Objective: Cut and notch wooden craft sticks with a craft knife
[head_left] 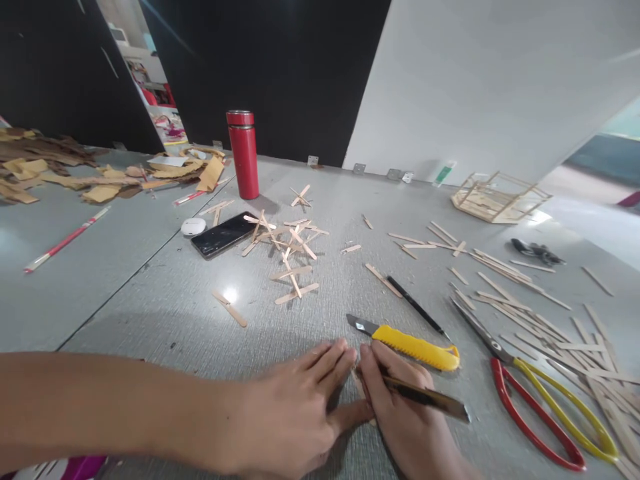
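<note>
Near the bottom middle, my left hand lies low on the table, its fingers and thumb pressing a wooden craft stick that is mostly hidden beneath. Against its fingertips, my right hand is closed pen-like around a slim, dark metallic tool, which looks like a craft knife; its working tip is hidden. Just beyond the right hand lies a yellow utility knife with its blade out. A black pen rests behind it, close to another craft stick.
Red-and-yellow-handled scissors and a pile of craft sticks lie to the right. Crossed sticks, a phone, an earbud case and a red flask stand farther back. A stick frame sits at back right.
</note>
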Demonstrator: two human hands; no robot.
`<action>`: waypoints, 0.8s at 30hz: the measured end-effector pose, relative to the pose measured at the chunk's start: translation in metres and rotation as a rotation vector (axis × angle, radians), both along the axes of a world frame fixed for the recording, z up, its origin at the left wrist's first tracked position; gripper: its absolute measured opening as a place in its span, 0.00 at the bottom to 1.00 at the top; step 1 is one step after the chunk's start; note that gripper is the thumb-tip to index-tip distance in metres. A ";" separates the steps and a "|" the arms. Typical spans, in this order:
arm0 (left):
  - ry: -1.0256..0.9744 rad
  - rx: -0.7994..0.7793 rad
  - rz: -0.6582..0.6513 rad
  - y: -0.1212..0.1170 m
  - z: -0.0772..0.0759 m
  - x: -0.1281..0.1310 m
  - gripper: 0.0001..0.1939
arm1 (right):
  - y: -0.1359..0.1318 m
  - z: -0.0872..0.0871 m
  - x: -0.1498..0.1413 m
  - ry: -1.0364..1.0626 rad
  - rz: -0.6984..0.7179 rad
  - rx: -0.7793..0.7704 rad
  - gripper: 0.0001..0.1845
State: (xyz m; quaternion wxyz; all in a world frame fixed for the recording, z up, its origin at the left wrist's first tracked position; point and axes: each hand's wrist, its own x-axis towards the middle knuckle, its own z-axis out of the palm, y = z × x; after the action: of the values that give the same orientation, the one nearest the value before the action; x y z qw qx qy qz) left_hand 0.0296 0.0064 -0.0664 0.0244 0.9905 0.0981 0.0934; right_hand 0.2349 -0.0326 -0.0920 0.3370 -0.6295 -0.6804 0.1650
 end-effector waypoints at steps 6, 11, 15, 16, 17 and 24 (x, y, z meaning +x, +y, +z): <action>0.056 0.055 0.009 -0.004 -0.001 0.003 0.36 | -0.001 0.007 -0.002 0.016 0.002 -0.058 0.22; 0.014 0.074 0.025 -0.004 -0.002 0.002 0.33 | 0.001 0.009 -0.003 0.074 -0.022 -0.066 0.24; -0.010 0.143 0.040 -0.002 -0.001 0.003 0.30 | -0.002 0.008 0.000 0.142 -0.046 -0.057 0.25; -0.018 0.186 0.048 -0.002 0.000 0.003 0.28 | -0.002 0.008 0.002 0.155 -0.050 -0.056 0.25; -0.024 0.228 0.060 0.000 0.001 0.004 0.24 | -0.003 0.007 0.003 0.166 -0.052 -0.055 0.25; 0.026 0.021 0.114 0.016 0.002 0.004 0.10 | -0.004 0.008 0.004 0.157 -0.056 -0.016 0.21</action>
State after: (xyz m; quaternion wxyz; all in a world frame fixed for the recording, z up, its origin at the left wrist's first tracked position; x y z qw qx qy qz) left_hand 0.0335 0.0222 -0.0644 0.0073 0.9847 0.1535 0.0826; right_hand 0.2384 -0.0365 -0.0840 0.3888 -0.6359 -0.6328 0.2098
